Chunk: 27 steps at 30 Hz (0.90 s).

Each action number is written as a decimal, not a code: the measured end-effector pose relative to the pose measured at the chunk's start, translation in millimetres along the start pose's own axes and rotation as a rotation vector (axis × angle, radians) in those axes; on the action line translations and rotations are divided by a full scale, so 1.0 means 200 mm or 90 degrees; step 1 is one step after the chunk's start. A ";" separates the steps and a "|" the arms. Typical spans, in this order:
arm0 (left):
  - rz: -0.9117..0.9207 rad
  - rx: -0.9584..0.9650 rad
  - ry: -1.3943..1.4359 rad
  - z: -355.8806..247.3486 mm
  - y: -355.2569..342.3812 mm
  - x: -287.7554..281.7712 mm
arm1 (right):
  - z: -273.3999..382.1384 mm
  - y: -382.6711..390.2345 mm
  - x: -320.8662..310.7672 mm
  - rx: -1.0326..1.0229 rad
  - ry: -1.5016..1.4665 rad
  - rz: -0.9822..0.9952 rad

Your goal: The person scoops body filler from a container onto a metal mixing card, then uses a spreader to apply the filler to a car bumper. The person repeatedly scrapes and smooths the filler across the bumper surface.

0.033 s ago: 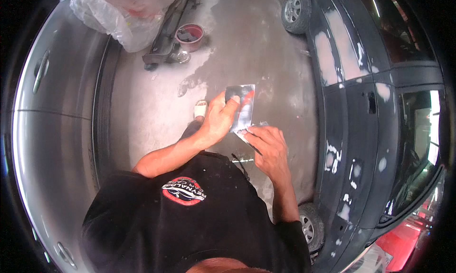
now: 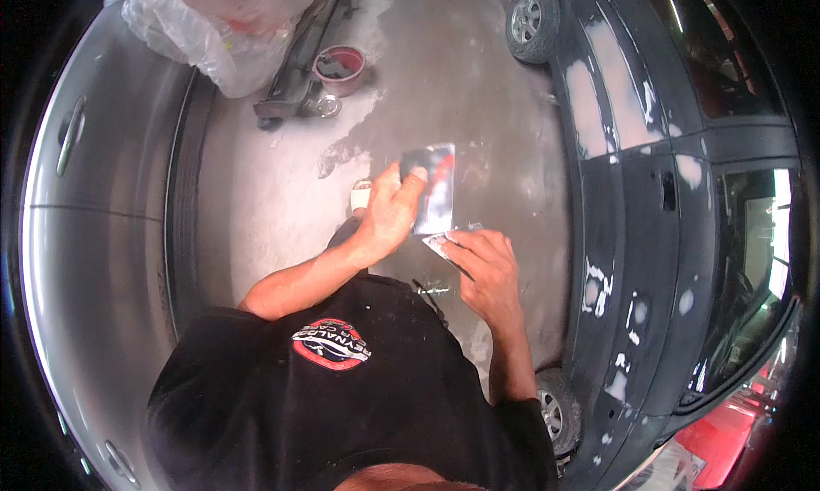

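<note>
The plate (image 2: 437, 202) has shifted slightly away from the person's body since the earlier frame, and the left hand (image 2: 395, 207) has risen a little with it; the right hand (image 2: 489, 265) sits almost where it was.

The left hand is clamped on the plate, thumb on top and the other fingers out of sight beneath. The right hand is pinched on a pale scraper (image 2: 437, 245), whose edge lies at the plate's near edge; whether the two touch, I cannot tell. The plate is held up over the grey floor (image 2: 512, 141), between the dark car (image 2: 632, 235) on the right and the silver car (image 2: 98, 260) on the left. Its shiny face shows pale and reddish areas, smears or reflections.

As for progress, pale patches (image 2: 586, 115) are already on the dark car, large ones on one panel and smaller spots along its side. The scraper is at the plate, away from the bodywork, so I judge this to be handling at the plate, not finished. How much remains on the car cannot be told.

Farther off on the floor stand a reddish bucket (image 2: 342, 86) with grey pieces inside and, just beside it, a shiny dish (image 2: 328, 107).
</note>
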<state>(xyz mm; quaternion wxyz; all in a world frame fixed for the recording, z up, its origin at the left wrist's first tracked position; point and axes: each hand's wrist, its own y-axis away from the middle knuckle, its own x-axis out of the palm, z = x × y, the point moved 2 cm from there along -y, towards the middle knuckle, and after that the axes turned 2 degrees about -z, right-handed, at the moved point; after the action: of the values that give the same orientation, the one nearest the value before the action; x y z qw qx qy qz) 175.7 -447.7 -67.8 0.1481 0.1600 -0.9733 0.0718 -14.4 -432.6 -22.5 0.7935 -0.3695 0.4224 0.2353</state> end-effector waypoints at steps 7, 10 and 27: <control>-0.018 -0.337 0.381 0.16 -0.79 -0.02 | -0.23 -0.68 0.06 0.026 -0.038 -0.225; 0.073 -0.436 0.503 0.15 -1.17 -0.06 | -0.48 -0.99 0.19 0.061 0.007 -0.210; 0.132 -0.352 0.483 -0.03 -2.74 0.02 | -1.66 -2.28 0.04 -0.077 0.201 -0.170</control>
<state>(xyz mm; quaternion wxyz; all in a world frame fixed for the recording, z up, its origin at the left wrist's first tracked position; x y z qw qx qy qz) 355.3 -962.0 -9.0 0.5217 -0.0208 -0.8442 -0.1216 138.2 -973.3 25.1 0.7180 -0.5015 0.4737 0.0921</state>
